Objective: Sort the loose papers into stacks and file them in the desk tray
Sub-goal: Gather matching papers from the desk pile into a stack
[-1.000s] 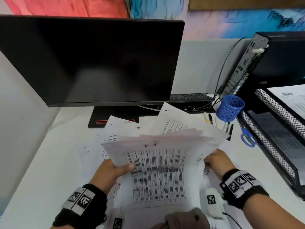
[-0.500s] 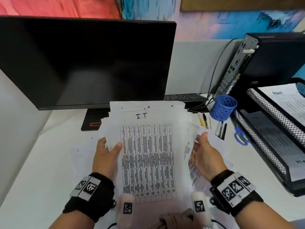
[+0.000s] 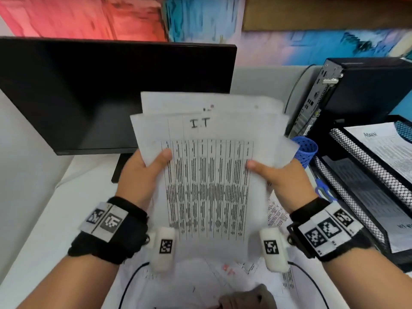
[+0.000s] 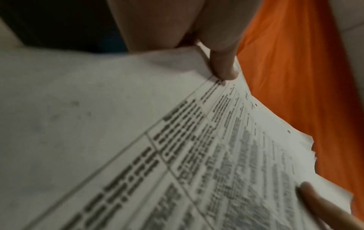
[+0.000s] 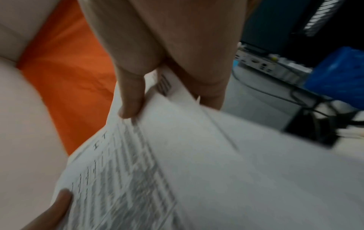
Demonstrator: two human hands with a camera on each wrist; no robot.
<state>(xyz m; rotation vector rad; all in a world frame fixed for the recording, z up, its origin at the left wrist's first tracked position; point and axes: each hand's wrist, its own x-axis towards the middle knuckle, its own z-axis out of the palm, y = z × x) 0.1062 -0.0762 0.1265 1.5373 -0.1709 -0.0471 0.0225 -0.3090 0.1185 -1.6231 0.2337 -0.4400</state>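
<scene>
A stack of printed papers (image 3: 207, 175), its top sheet marked "I.T" over a table of text, is held upright in the air above the desk. My left hand (image 3: 142, 172) grips its left edge, thumb on the front sheet. My right hand (image 3: 283, 179) grips the right edge the same way. The left wrist view shows the thumb (image 4: 222, 62) pressed on the printed sheet (image 4: 177, 147). In the right wrist view the thumb (image 5: 132, 93) pinches the stack (image 5: 177, 163). A black mesh desk tray (image 3: 365, 166) stands at the right, with a sheet marked "ADMIN" (image 3: 388, 148) on its top tier.
More loose sheets (image 3: 200, 282) lie on the white desk under my hands. A black monitor (image 3: 100, 92) stands behind the stack. A blue mesh pen cup (image 3: 306, 150), blue-handled scissors (image 3: 323, 190) and a black computer case (image 3: 356, 90) sit right of it.
The fanned papers have been gathered into one stack and lifted off the desk to stand upright. My right hand went from flat against the edge to gripping it.
</scene>
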